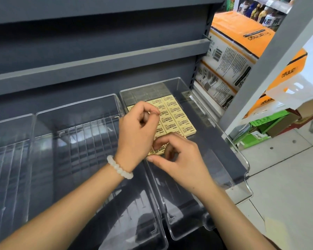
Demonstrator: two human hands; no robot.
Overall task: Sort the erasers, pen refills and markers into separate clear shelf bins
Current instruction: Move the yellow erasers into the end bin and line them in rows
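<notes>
Yellow erasers (177,116) with black print lie flat in neat rows in the right clear bin (192,98). My left hand (137,134), wearing a white bead bracelet, hovers over the left part of those rows. Its fingers are curled with thumb and forefinger tips together, and nothing shows between them. My right hand (181,159) is at the front row, its curled thumb and fingers pinching an eraser (154,150) there. Both hands hide part of the front erasers. No pen refills or markers are in view.
Two more clear bins stand on the grey shelf, the middle bin (76,112) and the left bin (11,120); nothing shows in them. Orange and white boxes (229,56) are stacked to the right. A tiled floor (287,177) lies beyond the shelf end.
</notes>
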